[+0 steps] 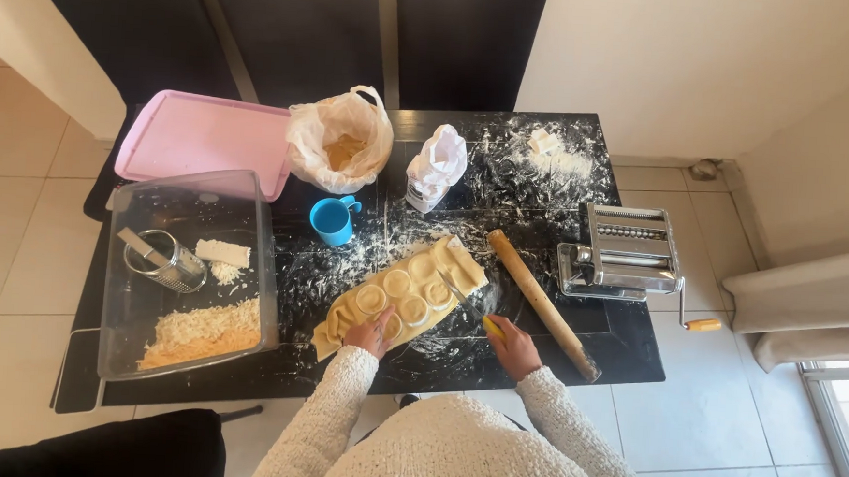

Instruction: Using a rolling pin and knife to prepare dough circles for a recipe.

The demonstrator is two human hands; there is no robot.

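The left hand (369, 332) lies palm down with fingers spread loosely on the near end of the dough sheet (404, 294), pressing it flat and gripping nothing. The right hand (514, 348) is curled tight around the yellow handle of a knife (474, 311), whose thin blade runs from the fist toward ten o'clock and meets the sheet's right edge. The sheet lies on the dark floured table (622, 350), slanting from seven o'clock up to one o'clock, and carries a double row of round raised mounds. It sits under the left hand and just at ten o'clock of the right hand. A rolling pin (541, 301) lies beside the sheet at its three o'clock side, running the other slant, its lower end just past the right hand. At two o'clock from the hands stands a metal pasta machine (622, 251) with its crank hanging off the table edge. At twelve o'clock of the sheet are a blue cup (331, 220), a white paper bag (436, 167) and an open plastic bag (340, 142). At nine o'clock a clear tub (249, 258) holds a metal grater (162, 260) and shredded cheese (202, 333), with a pink tray (202, 140) behind it.
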